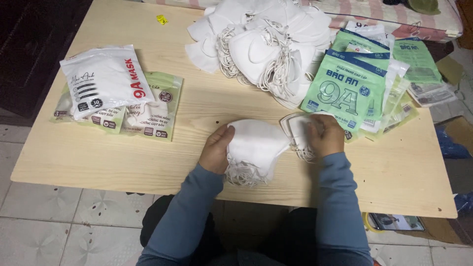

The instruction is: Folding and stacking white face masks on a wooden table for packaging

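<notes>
While gripped, masks (pixel 256 145) (white), both hands

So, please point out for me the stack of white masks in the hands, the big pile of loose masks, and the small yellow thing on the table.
stack of white masks (pixel 256 145), head view, middle of top mask.
pile of loose masks (pixel 263 42), head view, centre of heap.
small yellow thing (pixel 162 19), head view, its middle.

This looks like a home room used for small packing work: a low light wooden table (pixel 123 157) stands on pale patterned floor tiles (pixel 59 231), and a striped pink and white mattress (pixel 394 17) lies at 1 o'clock.
</notes>
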